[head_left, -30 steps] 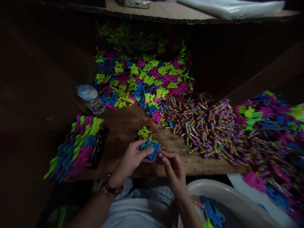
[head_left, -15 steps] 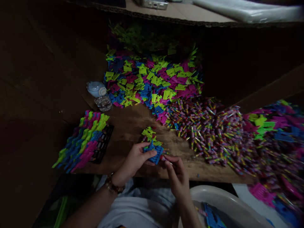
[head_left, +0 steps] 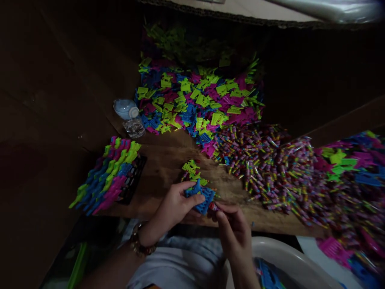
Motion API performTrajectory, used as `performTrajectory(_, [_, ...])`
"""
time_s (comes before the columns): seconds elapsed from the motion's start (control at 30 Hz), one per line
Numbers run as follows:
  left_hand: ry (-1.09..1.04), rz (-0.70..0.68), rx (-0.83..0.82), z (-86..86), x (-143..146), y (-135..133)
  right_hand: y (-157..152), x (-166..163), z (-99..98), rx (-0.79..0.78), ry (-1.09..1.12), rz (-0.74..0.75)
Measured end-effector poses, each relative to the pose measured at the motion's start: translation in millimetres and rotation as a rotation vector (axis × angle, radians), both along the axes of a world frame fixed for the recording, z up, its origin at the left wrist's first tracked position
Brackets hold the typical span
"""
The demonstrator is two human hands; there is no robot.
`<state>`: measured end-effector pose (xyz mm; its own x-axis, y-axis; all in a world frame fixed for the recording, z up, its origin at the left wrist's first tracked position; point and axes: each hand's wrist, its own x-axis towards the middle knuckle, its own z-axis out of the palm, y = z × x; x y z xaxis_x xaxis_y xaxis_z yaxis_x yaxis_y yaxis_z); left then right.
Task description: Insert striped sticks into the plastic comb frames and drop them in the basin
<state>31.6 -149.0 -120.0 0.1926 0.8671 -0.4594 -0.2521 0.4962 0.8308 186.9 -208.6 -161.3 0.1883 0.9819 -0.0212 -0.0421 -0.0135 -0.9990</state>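
Observation:
My left hand [head_left: 177, 204] grips a blue toothed plastic piece [head_left: 207, 197], comb-like in outline, thumb flat on top. My right hand [head_left: 234, 228] pinches a small red-ended tube [head_left: 214, 206] close to the blue piece's right edge; whether they touch I cannot tell. Just behind the blue piece lie yellow-green plastic pieces [head_left: 192, 170] on the wooden board [head_left: 162, 160]. To the left, rows of yellow, blue and pink pieces [head_left: 110, 176] stand slanted on a black rack [head_left: 136, 180].
Loose plastic pieces [head_left: 198, 100] are heaped at the back. A pile of small printed tubes [head_left: 267, 168] covers the right side. A clear bottle [head_left: 134, 127] lies at back left. Near my right forearm is a white tub [head_left: 288, 251], and a cardboard edge [head_left: 234, 16] hangs overhead.
The view has shifted slightly, so most things sit a little further right. Both hands keep their holds, with the red-ended tube still beside the blue piece.

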Motion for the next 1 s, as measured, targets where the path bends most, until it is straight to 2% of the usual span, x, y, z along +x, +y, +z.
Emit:
performTrajectory(0.13, [0.031,0.012,-0.005,-5.9,-1.4,-0.4,2.3,-1.4,-5.9,-0.036,0.027,0.014])
performTrajectory(0.23, [-0.055,-0.080,-0.008,-7.6,-3.3,-0.5,9.2,-1.0,-7.4,-0.078,0.238,0.084])
performTrajectory(0.33, [-0.116,-0.140,-0.007,1.0,-4.5,-3.6,10.6,0.0,0.8,-0.064,0.393,0.155])
performTrajectory(0.4, [-0.071,-0.115,0.016,12.1,-4.9,-7.9,4.9,0.3,10.2,-0.035,0.343,0.137])
performTrajectory(0.53, [0.132,-0.088,0.050,29.4,-6.1,-17.0,-13.4,-1.9,25.2,0.078,0.019,0.031])
performTrajectory(0.6, [0.236,-0.084,0.066,26.7,-6.4,-18.1,-16.6,-3.8,24.8,0.117,-0.100,0.018])
performTrajectory(0.7, [0.327,-0.036,0.097,7.9,-5.5,-14.0,-7.7,-3.9,14.1,0.059,-0.134,0.045])
performTrajectory(0.83, [0.103,-0.013,0.024,-14.7,-4.6,-7.0,13.7,2.1,1.3,-0.118,0.140,0.171])
performTrajectory(0.9, [-0.002,-0.017,-0.053,-15.2,-5.9,-6.0,19.9,3.3,1.5,-0.178,0.326,0.237])
performTrajectory(1.0, [-0.051,-0.033,-0.131,-6.9,-8.7,-6.4,22.0,0.0,6.8,-0.237,0.536,0.296])
